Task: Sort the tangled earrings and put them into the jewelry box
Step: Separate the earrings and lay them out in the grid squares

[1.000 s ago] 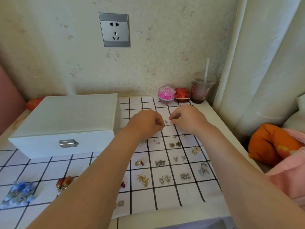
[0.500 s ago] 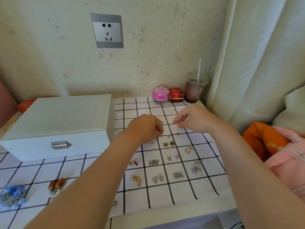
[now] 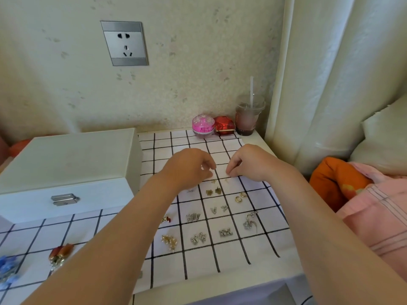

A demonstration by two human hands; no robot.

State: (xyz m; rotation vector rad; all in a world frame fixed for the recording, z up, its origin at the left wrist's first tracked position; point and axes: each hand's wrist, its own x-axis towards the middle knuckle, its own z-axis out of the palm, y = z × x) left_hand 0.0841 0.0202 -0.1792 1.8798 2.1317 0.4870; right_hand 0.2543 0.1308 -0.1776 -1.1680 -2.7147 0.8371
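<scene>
White cloth with a black check (image 3: 253,238) carries the earrings (image 3: 209,191), most of them laid out in pairs, one pair to a square. The sorting step therefore looks well along, while the jewelry box (image 3: 66,164) sits closed at the left with its latch (image 3: 64,199) down. The left hand (image 3: 189,168) and right hand (image 3: 251,164) hover close together over the far squares, fingers curled downward. Whether either pinches an earring cannot be told, since anything there is too small and the knuckles cover it. A tiny piece (image 3: 213,181) lies just below the fingertips. The next move likely calls for pairing off the last pieces, then opening the latch and lid. The left forearm hides several squares, and a blue cluster (image 3: 7,269) is cut off at the left edge.
</scene>
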